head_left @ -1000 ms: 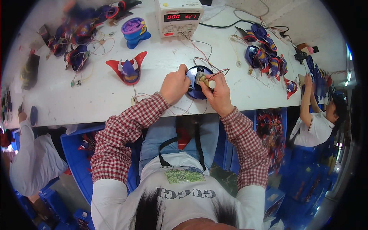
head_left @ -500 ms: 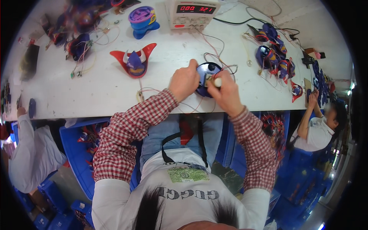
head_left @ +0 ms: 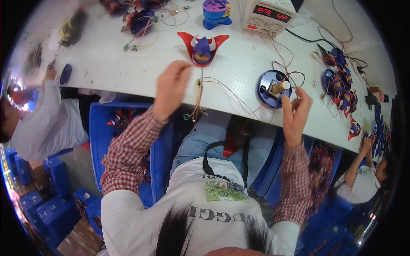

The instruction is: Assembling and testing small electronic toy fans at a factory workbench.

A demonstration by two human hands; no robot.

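A round dark-blue shell [head_left: 269, 90] lies on the table toward the right, with a brass-coloured cylinder with a white cap [head_left: 279, 87] standing in it. Close beside it is my right hand [head_left: 297, 111], its thumb and fingers apart and nothing held between them. My left hand [head_left: 171, 87] is raised over the table's front edge, just short of a red, purple and white winged toy head [head_left: 203, 50]. Its fingers are smeared by motion. Thin wires with small circuit boards [head_left: 198, 96] trail from below this head over the table edge.
A power supply with a red display [head_left: 270, 16] and a blue-purple round pot [head_left: 216, 13] stand at the back. Wired toy parts lie in piles at the far left [head_left: 139, 19] and right [head_left: 337, 83]. A blue bin [head_left: 97, 145] sits below the edge. Co-workers sit on both sides.
My right hand has let go of the capped cylinder and drawn slightly back. My left hand has left the shell and moved left toward the toy head. The view has shifted left.
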